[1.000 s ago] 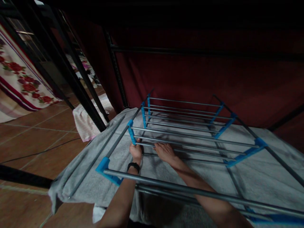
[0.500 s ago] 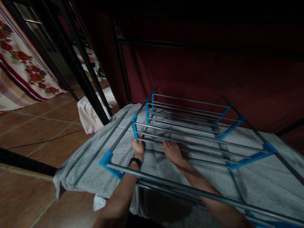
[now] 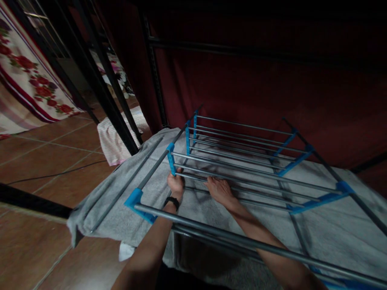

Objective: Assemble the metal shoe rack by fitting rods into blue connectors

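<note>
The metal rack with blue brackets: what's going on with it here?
A person is working on the metal rack with two bare hands. The left hand is at the lower end of a blue bracket, and the right hand is on the rod that meets that end; how firmly either grips is hard to tell. A separate tube lies on the gray cloth to the left.

Cannot make out most fingers of the left grip [image 3: 175, 184], obscured beside the blue bracket [image 3: 171, 162], nor the stretch of thin rod [image 3: 192, 177] behind the right grip [image 3: 219, 190]. Lose the near bar [image 3: 211, 230] past the right edge, 2 forearms [image 3: 145, 255] past the bottom, 1 floral cloth [image 3: 42, 90] past the left. Cannot identify the small, dim items [image 3: 121, 78] beyond the posts [image 3: 95, 76].
</note>
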`<action>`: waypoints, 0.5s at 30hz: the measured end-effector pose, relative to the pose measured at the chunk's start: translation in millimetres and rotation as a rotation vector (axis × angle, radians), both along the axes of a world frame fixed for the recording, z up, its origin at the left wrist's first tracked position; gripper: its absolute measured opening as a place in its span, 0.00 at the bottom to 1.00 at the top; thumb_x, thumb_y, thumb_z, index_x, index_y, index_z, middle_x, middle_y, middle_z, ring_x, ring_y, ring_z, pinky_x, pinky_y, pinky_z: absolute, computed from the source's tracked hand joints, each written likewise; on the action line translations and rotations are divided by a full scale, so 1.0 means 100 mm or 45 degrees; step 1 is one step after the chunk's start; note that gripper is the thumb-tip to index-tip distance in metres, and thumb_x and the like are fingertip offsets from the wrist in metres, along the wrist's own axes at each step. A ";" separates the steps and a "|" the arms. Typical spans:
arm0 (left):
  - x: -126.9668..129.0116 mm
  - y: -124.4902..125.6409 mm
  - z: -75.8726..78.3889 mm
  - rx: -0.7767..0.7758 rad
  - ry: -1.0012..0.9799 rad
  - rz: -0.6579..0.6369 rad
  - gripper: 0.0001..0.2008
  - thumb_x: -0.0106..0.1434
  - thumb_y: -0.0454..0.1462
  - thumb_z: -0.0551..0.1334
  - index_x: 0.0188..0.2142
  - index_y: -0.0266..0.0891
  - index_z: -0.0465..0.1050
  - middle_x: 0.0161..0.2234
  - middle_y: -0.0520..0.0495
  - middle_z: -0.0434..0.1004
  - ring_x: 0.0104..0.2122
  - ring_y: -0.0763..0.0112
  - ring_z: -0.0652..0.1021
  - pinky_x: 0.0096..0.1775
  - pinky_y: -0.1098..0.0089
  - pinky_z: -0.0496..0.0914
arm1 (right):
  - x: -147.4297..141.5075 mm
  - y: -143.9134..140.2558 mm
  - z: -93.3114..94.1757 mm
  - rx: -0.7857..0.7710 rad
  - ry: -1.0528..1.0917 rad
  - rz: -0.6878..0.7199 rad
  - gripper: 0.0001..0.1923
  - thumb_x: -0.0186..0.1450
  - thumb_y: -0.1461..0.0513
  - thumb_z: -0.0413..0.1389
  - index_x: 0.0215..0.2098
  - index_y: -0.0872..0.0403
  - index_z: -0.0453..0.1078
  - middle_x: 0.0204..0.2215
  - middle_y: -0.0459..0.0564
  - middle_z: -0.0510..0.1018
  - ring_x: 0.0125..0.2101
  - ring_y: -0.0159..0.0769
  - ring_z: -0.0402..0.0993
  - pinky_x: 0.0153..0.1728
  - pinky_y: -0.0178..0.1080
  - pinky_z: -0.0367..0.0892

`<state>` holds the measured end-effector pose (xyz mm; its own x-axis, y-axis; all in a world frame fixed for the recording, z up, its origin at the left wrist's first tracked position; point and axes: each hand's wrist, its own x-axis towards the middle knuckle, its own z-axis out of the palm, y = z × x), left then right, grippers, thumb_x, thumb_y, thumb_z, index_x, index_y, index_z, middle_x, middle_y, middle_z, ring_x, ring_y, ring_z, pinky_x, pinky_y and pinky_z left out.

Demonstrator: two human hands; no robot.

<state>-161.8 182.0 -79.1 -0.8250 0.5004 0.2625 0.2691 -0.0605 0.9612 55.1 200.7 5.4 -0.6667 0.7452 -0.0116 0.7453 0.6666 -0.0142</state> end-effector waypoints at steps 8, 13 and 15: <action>-0.02 -0.03 0.02 0.010 0.001 -0.059 0.19 0.63 0.48 0.63 0.21 0.43 0.64 0.20 0.53 0.62 0.25 0.68 0.66 0.33 0.66 0.66 | 0.02 -0.05 -0.09 0.090 0.120 0.009 0.16 0.77 0.55 0.44 0.51 0.54 0.70 0.48 0.56 0.81 0.49 0.42 0.77 0.50 0.42 0.67; -0.05 -0.04 -0.01 0.003 0.006 -0.067 0.18 0.62 0.51 0.62 0.24 0.43 0.66 0.21 0.50 0.66 0.26 0.66 0.69 0.33 0.65 0.67 | 0.10 -0.05 -0.17 0.178 0.196 0.024 0.15 0.77 0.56 0.47 0.53 0.53 0.70 0.51 0.55 0.78 0.54 0.44 0.72 0.56 0.46 0.62; -0.05 -0.03 -0.02 -0.002 0.007 -0.070 0.17 0.62 0.51 0.62 0.26 0.43 0.69 0.23 0.49 0.70 0.27 0.64 0.71 0.34 0.65 0.68 | 0.13 -0.04 -0.19 0.185 0.187 -0.001 0.15 0.77 0.56 0.46 0.51 0.53 0.71 0.50 0.56 0.79 0.52 0.43 0.73 0.55 0.45 0.62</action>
<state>-167.0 178.6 -81.5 -0.7949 0.5451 0.2666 0.2711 -0.0741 0.9597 68.5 196.4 -13.8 -0.6529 0.7324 0.1932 0.7428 0.6690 -0.0262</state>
